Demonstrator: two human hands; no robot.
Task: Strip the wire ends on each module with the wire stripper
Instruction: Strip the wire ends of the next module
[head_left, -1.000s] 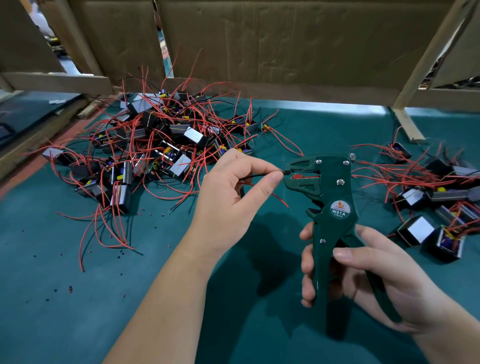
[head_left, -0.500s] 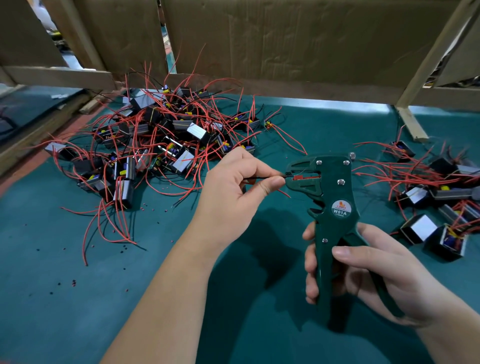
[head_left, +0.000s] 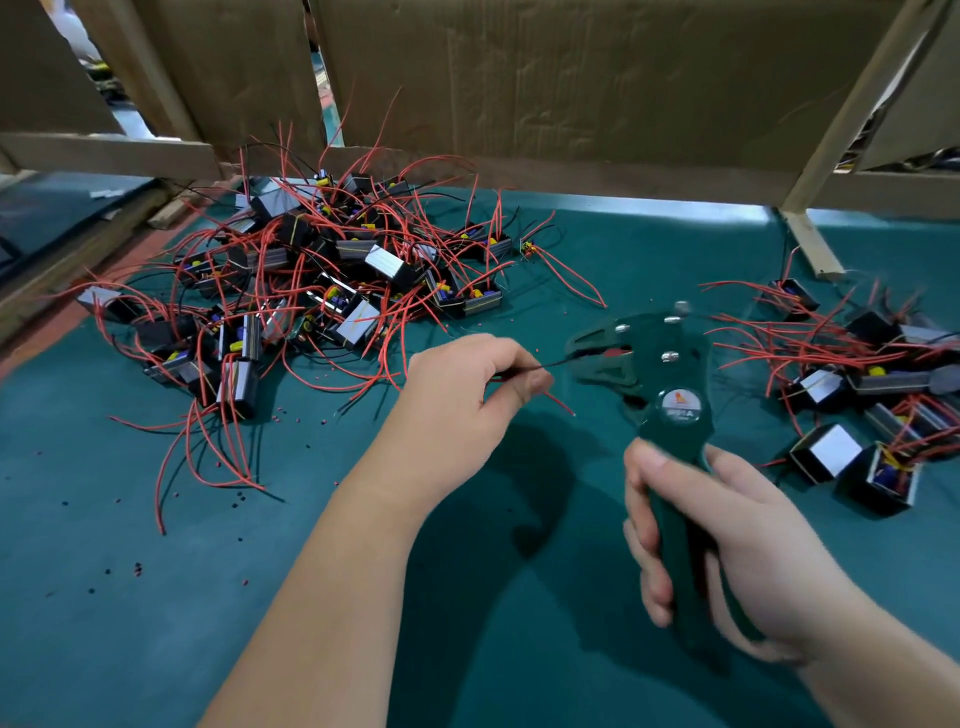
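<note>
- Head view, frame centre: a thin black wire (head_left: 551, 364) is pinched by the left hand (head_left: 457, 395), its end set in the jaws of the green wire stripper (head_left: 670, 415).
- The stripper's handles are gripped by the right hand (head_left: 727, 545), lower right.
- Red-wired modules (head_left: 322, 280) are heaped at upper left of the green table (head_left: 156, 597); a smaller group (head_left: 857, 374) is spread at right.

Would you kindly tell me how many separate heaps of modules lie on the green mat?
2: the large heap at the far left, and the smaller heap at the right edge, perhaps continuing off frame.
</note>
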